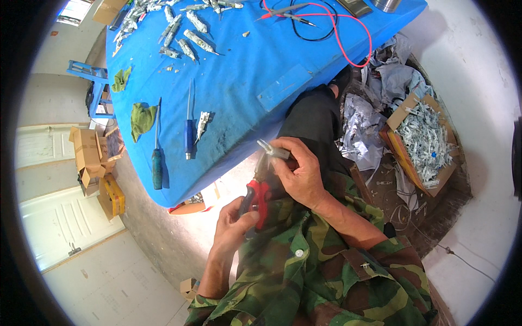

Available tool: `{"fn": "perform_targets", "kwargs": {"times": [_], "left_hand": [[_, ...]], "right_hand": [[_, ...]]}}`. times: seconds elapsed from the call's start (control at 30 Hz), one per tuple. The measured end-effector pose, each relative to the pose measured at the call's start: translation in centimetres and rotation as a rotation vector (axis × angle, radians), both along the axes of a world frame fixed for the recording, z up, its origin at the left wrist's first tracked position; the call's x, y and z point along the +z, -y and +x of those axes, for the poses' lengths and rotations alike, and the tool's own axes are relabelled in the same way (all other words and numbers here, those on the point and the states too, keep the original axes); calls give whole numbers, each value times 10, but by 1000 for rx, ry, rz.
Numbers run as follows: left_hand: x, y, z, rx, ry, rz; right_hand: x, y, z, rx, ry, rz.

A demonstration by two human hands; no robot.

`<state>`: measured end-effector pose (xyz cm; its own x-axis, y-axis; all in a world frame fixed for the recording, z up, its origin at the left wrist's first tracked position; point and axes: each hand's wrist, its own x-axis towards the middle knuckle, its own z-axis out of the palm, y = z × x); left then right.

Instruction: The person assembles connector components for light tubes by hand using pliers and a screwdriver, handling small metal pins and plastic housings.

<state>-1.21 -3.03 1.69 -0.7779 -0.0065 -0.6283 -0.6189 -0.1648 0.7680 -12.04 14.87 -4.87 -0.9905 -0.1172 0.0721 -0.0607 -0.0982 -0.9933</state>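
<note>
My left hand [231, 225] is closed around the red and black handles of a pair of pliers [260, 195]. Their jaws point up toward my right hand [302, 174], which pinches a small pale grey part with a narrow prong [274, 150]. The jaws lie right beside that part; whether they grip it I cannot tell. On the blue-covered table [234, 103] ahead lie a screwdriver with a blue handle [188, 133], another with a teal handle [157, 163], and a single small metallic piece [203, 125].
Several similar metallic pieces [198, 41] are heaped at the table's far left. Green rags [142, 120] lie at its left side, red and black test leads [348, 54] at the far right. An open carton of small parts [427, 144] stands right, beside grey plastic bags [361, 127]. Cardboard boxes [87, 152] stand left.
</note>
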Motion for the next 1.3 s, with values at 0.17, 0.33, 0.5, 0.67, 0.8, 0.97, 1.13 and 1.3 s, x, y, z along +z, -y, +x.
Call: {"fn": "perform_targets", "kwargs": {"times": [0.17, 0.33, 0.5, 0.67, 0.8, 0.97, 1.13, 1.3], "left_hand": [[5, -3, -3, -3, -17, -29], [10, -4, -5, -53, 48, -104], [13, -8, -7, -26, 64, -71], [16, -14, -8, -14, 34, -98], [7, -5, -1, -57, 61, -99], [4, -7, -1, -12, 3, -81], [4, -16, -3, 49, -22, 25], [5, -14, -4, 49, -43, 32]], "right_hand": [[4, 0, -1, 9, 0, 26], [-3, 2, 1, 14, 31, -18], [0, 0, 1, 41, 54, -2], [-2, 0, 0, 26, 9, 22], [0, 1, -1, 22, 15, 18], [-1, 1, 0, 35, 48, -18], [5, 2, 1, 43, 170, -149], [0, -1, 1, 53, 170, -110]]}}
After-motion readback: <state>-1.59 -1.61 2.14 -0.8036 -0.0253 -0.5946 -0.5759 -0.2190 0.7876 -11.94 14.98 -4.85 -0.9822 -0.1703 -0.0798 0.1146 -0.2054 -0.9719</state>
